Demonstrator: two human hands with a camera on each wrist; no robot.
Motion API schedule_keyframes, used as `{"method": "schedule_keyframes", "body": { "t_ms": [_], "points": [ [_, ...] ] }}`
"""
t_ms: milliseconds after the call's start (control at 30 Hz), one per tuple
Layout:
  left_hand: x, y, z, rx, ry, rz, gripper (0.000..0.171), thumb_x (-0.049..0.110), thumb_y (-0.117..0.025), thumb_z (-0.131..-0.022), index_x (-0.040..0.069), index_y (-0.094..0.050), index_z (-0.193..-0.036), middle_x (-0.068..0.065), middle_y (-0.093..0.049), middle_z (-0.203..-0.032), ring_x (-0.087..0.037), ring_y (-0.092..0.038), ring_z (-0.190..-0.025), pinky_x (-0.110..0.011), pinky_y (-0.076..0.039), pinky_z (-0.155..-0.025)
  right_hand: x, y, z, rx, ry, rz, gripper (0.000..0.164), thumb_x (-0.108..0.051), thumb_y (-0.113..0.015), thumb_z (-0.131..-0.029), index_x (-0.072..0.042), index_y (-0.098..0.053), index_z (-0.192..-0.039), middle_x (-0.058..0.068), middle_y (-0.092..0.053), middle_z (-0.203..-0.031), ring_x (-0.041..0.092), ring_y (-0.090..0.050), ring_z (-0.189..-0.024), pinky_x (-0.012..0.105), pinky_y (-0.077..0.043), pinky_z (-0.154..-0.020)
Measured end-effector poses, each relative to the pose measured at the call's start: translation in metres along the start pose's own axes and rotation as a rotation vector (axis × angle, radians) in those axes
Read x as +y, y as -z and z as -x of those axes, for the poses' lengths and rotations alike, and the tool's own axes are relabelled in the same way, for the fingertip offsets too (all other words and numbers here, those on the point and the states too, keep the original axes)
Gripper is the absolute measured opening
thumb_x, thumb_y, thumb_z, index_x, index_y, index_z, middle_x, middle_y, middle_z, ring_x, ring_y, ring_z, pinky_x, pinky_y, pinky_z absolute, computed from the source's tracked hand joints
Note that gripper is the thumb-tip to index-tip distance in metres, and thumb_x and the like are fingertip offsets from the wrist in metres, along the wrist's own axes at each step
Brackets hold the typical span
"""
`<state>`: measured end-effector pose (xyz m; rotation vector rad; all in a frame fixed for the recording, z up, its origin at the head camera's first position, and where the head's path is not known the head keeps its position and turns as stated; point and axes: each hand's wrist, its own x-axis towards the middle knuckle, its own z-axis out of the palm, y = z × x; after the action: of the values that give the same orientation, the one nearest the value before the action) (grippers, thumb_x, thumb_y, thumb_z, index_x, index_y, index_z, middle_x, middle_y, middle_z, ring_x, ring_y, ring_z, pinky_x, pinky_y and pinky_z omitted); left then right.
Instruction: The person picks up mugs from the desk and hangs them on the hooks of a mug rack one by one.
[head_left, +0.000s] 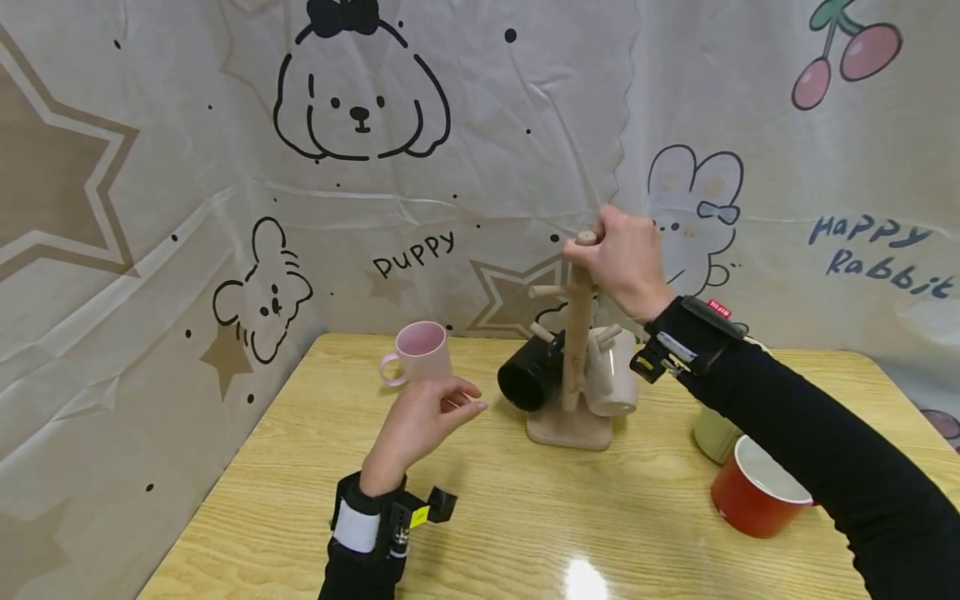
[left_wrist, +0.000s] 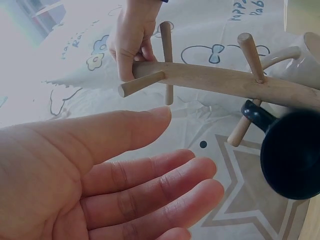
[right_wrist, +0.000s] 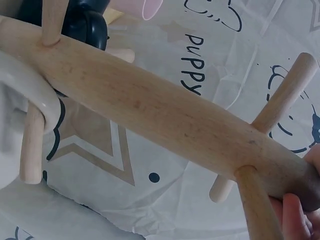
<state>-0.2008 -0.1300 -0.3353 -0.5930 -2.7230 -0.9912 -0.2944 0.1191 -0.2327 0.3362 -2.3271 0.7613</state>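
Note:
A wooden mug tree stands on the table, and my right hand grips the top of its post. On its lower pegs hang a black mug at the left and a white mug at the right. In the right wrist view the white mug's handle loops over a peg. My left hand is held over the table to the left of the mug tree, fingers relaxed and holding nothing. Behind it is a pink mug, upright with its handle to the left.
To the right, partly under my right forearm, a red mug with a white inside stands beside a pale green mug. A printed cloth hangs close behind the wooden table and along its left side.

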Motion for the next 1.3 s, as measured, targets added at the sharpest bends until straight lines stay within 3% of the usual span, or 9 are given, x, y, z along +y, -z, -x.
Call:
{"method": "schedule_keyframes", "body": {
  "t_ms": [267, 500, 700, 833, 900, 967, 1133, 1200, 1300],
  "points": [
    [0.001, 0.001, 0.001, -0.005, 0.001, -0.007, 0.016, 0.022, -0.068, -0.083, 0.009, -0.069, -0.092, -0.003, -0.069, -0.082, -0.012, -0.064, -0.071, -0.027, -0.052, -0.068, 0.008, 0.000, 0.003, 0.019, 0.115, 0.007, 0.031, -0.026, -0.066, -0.082, -0.001, -0.050, -0.072, 0.013, -0.055, -0.064, 0.026, -0.050, -0.056, 0.030, -0.038, -0.052],
    [0.002, 0.001, 0.000, -0.001, 0.005, -0.008, 0.015, 0.022, -0.069, -0.082, 0.009, -0.069, -0.091, -0.003, -0.068, -0.081, -0.013, -0.064, -0.071, -0.029, -0.052, -0.069, 0.006, 0.030, 0.008, 0.059, 0.054, -0.119, 0.038, -0.031, -0.066, -0.084, 0.002, -0.060, -0.103, 0.018, -0.066, -0.101, 0.030, -0.061, -0.095, 0.040, -0.047, -0.083],
    [0.001, 0.001, 0.000, -0.008, 0.002, -0.014, 0.016, 0.022, -0.069, -0.082, 0.009, -0.069, -0.091, -0.003, -0.069, -0.081, -0.013, -0.064, -0.072, -0.029, -0.052, -0.069, 0.010, 0.066, 0.046, 0.231, -0.013, -0.214, 0.029, -0.023, -0.061, -0.088, 0.001, -0.062, -0.104, 0.012, -0.066, -0.101, -0.002, -0.056, -0.089, 0.012, -0.042, -0.081],
    [0.002, -0.001, -0.001, -0.020, 0.014, -0.007, 0.017, 0.022, -0.069, -0.082, 0.009, -0.069, -0.092, -0.003, -0.069, -0.082, -0.014, -0.064, -0.072, -0.029, -0.052, -0.069, 0.029, 0.077, 0.085, 0.241, -0.033, -0.198, 0.023, -0.015, -0.065, -0.085, 0.002, -0.064, -0.100, -0.018, -0.062, -0.090, -0.018, -0.049, -0.080, 0.002, -0.038, -0.077],
    [0.003, -0.001, -0.002, -0.025, 0.021, -0.008, 0.017, 0.023, -0.069, -0.082, 0.009, -0.069, -0.092, -0.003, -0.069, -0.082, -0.014, -0.064, -0.072, -0.029, -0.052, -0.069, 0.043, 0.080, 0.102, 0.211, -0.061, -0.168, 0.020, -0.015, -0.067, -0.083, 0.001, -0.066, -0.096, -0.029, -0.055, -0.084, -0.020, -0.048, -0.078, 0.000, -0.037, -0.076],
    [0.003, -0.002, -0.002, -0.030, 0.025, -0.009, 0.017, 0.023, -0.069, -0.082, 0.009, -0.069, -0.092, -0.002, -0.069, -0.082, -0.014, -0.063, -0.072, -0.029, -0.052, -0.069, 0.057, 0.082, 0.118, 0.134, -0.095, -0.117, 0.019, -0.016, -0.069, -0.082, -0.001, -0.067, -0.093, -0.025, -0.060, -0.083, -0.020, -0.047, -0.078, 0.000, -0.037, -0.075],
    [0.003, -0.006, -0.003, -0.043, 0.020, -0.009, 0.016, 0.023, -0.068, -0.082, 0.010, -0.069, -0.092, -0.002, -0.069, -0.082, -0.012, -0.063, -0.072, -0.028, -0.052, -0.068, 0.088, 0.079, 0.148, -0.209, -0.086, 0.031, 0.018, -0.022, -0.068, -0.083, -0.006, -0.067, -0.092, 0.010, -0.070, -0.086, 0.013, -0.063, -0.083, 0.033, -0.052, -0.076],
    [0.003, -0.007, -0.004, -0.049, 0.019, -0.011, 0.016, 0.023, -0.068, -0.082, 0.009, -0.069, -0.092, -0.002, -0.069, -0.082, -0.012, -0.063, -0.072, -0.028, -0.052, -0.068, 0.098, 0.076, 0.155, -0.326, -0.057, 0.064, 0.017, -0.025, -0.068, -0.083, -0.009, -0.067, -0.091, 0.008, -0.070, -0.086, 0.027, -0.064, -0.083, 0.047, -0.051, -0.074],
    [0.002, -0.010, -0.004, -0.055, 0.020, -0.017, 0.016, 0.023, -0.069, -0.082, 0.010, -0.069, -0.091, -0.002, -0.069, -0.082, -0.012, -0.063, -0.071, -0.028, -0.051, -0.067, 0.108, 0.069, 0.163, -0.415, -0.044, 0.089, 0.015, -0.026, -0.068, -0.083, -0.012, -0.067, -0.089, 0.003, -0.069, -0.085, 0.025, -0.064, -0.083, 0.047, -0.050, -0.075]
  ]
}}
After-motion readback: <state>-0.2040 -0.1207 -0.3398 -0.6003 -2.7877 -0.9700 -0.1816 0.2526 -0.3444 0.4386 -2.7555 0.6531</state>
